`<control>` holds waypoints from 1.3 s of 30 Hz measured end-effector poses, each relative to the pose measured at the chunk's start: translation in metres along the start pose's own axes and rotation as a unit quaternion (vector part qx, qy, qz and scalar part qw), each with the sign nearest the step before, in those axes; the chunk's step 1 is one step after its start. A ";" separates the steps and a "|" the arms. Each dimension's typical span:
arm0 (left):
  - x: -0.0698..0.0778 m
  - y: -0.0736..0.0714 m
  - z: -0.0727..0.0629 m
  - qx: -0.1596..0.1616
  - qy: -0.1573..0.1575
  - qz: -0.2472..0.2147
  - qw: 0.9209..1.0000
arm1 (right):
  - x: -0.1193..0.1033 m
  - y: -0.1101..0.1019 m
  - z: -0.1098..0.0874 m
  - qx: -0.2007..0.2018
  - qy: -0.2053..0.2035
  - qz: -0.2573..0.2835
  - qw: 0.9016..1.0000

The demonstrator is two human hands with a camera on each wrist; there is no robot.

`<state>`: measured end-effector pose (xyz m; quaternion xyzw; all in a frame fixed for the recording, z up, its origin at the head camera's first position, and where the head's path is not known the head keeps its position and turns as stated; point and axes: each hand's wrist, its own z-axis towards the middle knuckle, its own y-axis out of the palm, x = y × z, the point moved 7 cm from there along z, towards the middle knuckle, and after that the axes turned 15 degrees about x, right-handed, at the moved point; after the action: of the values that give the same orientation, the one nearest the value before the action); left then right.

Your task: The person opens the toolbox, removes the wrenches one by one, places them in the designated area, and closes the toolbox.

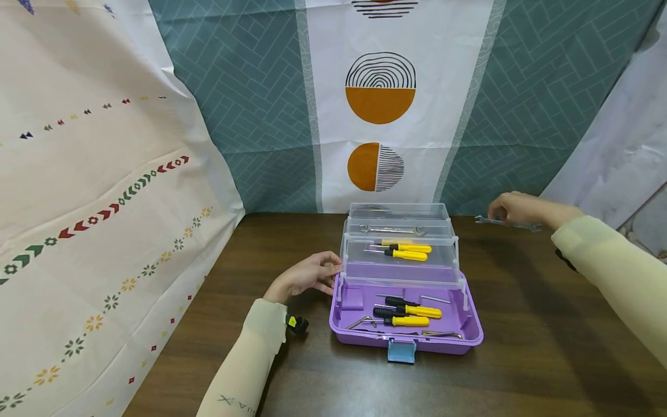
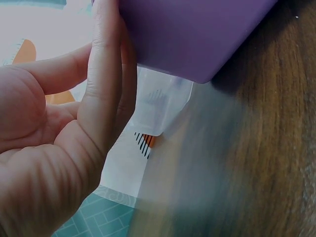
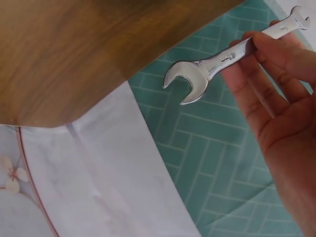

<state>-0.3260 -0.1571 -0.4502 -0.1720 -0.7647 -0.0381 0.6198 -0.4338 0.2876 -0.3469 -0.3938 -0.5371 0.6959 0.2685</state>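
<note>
Pinched between thumb and fingers of my right hand (image 1: 516, 207) is a silver double open-end wrench (image 3: 219, 63), raised above the table's far right part. One jaw end points away from the palm. My left hand (image 1: 311, 273) touches the left side of a purple toolbox (image 1: 359, 339), its fingers (image 2: 104, 64) fairly straight against the wall. Clear tiered trays (image 1: 398, 275) stand unfolded at the toolbox's back. They hold another wrench (image 1: 393, 230) and yellow-handled screwdrivers (image 1: 409, 255). Several more screwdrivers (image 1: 411, 321) and hex keys (image 1: 435, 299) lie in the purple base.
The toolbox stands on a dark brown wooden table (image 1: 521, 347), its blue latch (image 1: 401, 351) hanging at the front. Behind the table hangs a teal and white patterned cloth (image 1: 250, 104). A cream patterned cloth (image 1: 114, 249) borders the left side.
</note>
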 end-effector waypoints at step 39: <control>0.003 0.001 -0.003 0.004 0.003 0.007 1.000 | 0.027 0.075 -0.033 0.117 -0.054 -0.093 0.987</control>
<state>-0.3235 -0.1562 -0.4469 -0.1749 -0.7619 -0.0313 0.6228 -0.4168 0.3057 -0.4298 -0.2701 -0.5001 0.7462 0.3467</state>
